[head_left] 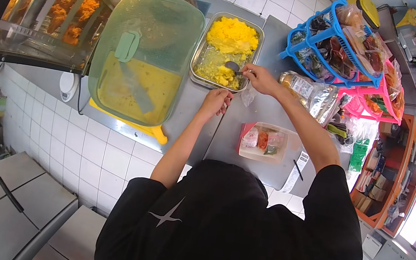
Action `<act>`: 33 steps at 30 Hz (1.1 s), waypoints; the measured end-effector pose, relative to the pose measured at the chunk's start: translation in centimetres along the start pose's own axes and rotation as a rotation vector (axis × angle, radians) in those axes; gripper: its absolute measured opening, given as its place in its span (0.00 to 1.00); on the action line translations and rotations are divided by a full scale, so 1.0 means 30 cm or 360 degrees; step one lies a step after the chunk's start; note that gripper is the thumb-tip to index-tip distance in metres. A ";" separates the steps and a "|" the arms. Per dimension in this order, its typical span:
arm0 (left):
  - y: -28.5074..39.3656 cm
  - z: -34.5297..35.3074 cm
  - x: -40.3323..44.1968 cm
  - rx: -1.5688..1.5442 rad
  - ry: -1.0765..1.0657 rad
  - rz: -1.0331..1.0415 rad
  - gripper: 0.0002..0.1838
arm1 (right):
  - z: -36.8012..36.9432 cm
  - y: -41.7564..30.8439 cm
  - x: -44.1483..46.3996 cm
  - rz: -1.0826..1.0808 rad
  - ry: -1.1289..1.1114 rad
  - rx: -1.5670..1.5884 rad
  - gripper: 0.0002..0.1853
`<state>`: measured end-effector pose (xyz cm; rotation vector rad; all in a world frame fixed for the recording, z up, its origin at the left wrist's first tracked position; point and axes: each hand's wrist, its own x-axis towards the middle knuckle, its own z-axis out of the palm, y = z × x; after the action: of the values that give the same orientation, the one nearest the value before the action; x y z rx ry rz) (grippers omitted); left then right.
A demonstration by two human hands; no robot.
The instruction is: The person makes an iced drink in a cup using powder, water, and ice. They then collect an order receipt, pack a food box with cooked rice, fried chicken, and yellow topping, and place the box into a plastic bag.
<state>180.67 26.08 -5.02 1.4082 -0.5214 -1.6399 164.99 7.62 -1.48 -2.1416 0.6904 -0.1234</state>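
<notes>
A metal tray on the counter holds yellow mashed food, heaped at the far end and spread thinner nearer me. My right hand is closed on the handle of a dark spoon, its bowl over the food in the near half. At the tray's near edge, my left hand is curled with its fingers together. Whether it grips anything is hidden. A small piece of clear plastic lies by the tray's near right corner.
Left of the tray stands a large translucent green lidded container, beside a glass case of fried food. To the right are a blue basket, a pink basket and plastic packets. An open box sits nearer me.
</notes>
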 end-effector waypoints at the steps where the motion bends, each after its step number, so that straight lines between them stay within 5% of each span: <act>1: 0.001 0.000 0.002 -0.0018 0.0014 0.0007 0.17 | -0.007 -0.034 -0.007 -0.0051 -0.0001 -0.0151 0.08; 4: -0.002 -0.001 0.010 -0.0040 0.0026 -0.0007 0.18 | 0.017 -0.072 -0.011 -0.0193 -0.0040 -0.0590 0.09; 15: -0.001 0.004 0.016 -0.0007 0.0037 0.0001 0.18 | 0.084 -0.086 0.051 -0.0150 0.0098 -0.0118 0.10; 22: -0.003 0.013 0.022 0.0019 0.0132 0.0012 0.18 | 0.103 -0.275 0.046 0.0053 -0.0433 -0.0695 0.11; 28: -0.010 0.041 0.012 -0.0012 0.0168 0.0026 0.16 | 0.097 -0.174 0.001 -0.0113 -0.0304 -0.0121 0.09; 31: -0.013 0.047 0.016 -0.0030 0.0188 0.0037 0.16 | 0.125 -0.007 0.052 -0.0474 0.0125 0.0196 0.06; 33: -0.008 0.042 0.013 0.0022 0.0153 0.0003 0.14 | 0.038 -0.031 0.047 0.0367 -0.0235 0.0853 0.04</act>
<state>179.43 25.59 -5.09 1.4882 -0.4792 -1.5613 166.95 8.15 -1.71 -1.5333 0.7173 -0.0207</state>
